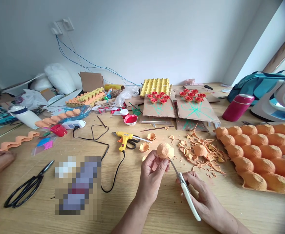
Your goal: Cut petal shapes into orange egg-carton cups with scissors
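The counter [125, 214] is spreading under everything, and on its right side the orange egg tray [260, 158] is lying with its rounded bumps up. Between that tray and the hands, a pile of orange scraps [213, 159] is sitting beyond the right hand. The right hand [201, 191] is curling closed around the handles of the white-handled scissors [186, 190], while the left hand [151, 177] is pinching an orange cup [165, 150] between thumb and fingers, up off the counter and directly in front of the person. The scissors' long axis is running on a slant, from the handles at the near right up to the blades at the far left, so the cup is lying ahead and to the left of the right hand, in line with the blades. The cup's rough, rounded base is facing the head camera. At the smallest scale, the blade tip is meeting the cup's lower right edge, right beside the left thumb; how deep it is reaching, and whether the blades are parting, I cannot tell.
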`<state>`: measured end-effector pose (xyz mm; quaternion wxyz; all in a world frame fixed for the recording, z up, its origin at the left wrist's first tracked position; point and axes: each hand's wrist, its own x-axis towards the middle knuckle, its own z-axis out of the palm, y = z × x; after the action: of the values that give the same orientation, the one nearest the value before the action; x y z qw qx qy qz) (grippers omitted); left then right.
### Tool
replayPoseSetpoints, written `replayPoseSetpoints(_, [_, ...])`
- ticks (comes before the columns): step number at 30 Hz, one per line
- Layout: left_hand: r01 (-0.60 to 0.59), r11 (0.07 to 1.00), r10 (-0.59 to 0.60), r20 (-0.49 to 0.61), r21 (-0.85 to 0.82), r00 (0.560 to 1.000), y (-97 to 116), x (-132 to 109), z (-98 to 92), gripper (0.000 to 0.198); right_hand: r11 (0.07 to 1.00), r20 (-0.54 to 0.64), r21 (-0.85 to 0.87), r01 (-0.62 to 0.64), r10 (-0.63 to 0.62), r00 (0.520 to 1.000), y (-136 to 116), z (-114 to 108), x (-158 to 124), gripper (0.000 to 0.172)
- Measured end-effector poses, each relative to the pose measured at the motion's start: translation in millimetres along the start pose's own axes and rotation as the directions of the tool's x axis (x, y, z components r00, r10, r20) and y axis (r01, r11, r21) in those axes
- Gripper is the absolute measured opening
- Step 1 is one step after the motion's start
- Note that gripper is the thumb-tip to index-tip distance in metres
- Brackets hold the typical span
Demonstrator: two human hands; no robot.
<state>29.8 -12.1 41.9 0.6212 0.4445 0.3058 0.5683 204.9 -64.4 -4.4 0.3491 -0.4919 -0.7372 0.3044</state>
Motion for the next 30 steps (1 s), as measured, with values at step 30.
replayPoseSetpoints(30, [0.067, 0.983, -0.063, 0.028, -0.172, 0.998, -2.6, -3.4, 7.3, 0.017, 0.987, 0.082, 0.139, -0.075, 0.064, 0.995, -0.4, -1.9, -1.0, 0.023])
